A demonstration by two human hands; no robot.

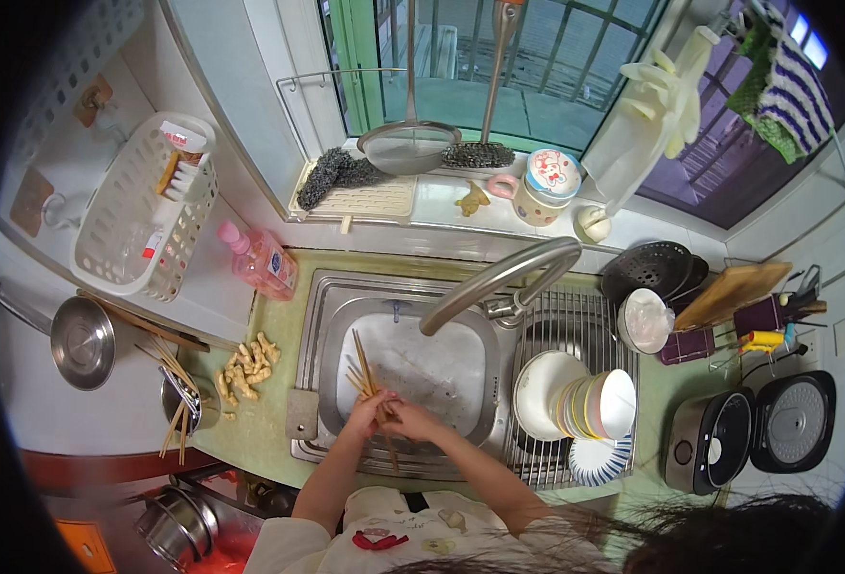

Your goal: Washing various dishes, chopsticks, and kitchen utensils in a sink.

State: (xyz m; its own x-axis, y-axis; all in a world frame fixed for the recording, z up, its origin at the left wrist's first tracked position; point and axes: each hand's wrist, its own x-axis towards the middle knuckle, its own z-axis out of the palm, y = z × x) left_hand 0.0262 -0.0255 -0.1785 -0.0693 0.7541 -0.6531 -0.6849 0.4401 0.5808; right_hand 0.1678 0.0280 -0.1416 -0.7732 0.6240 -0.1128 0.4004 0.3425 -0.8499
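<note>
Over the front part of a stainless steel sink (458,344), my left hand (370,414) and my right hand (407,419) are closed together around a bundle of wooden chopsticks (362,362). The chopsticks' upper ends fan out over the basin, and a few lower ends stick out below my hands towards the sink's front rim. A curved metal faucet (494,276) arches over the back of the basin. No running water can be made out.
Right of the basin, a wire drying rack (580,316) holds stacked bowls (595,405) and plates. Ginger pieces (247,369), a metal utensil holder (207,409) and a pink soap bottle (261,265) stand left. A rice cooker (709,445) sits far right, its lid raised.
</note>
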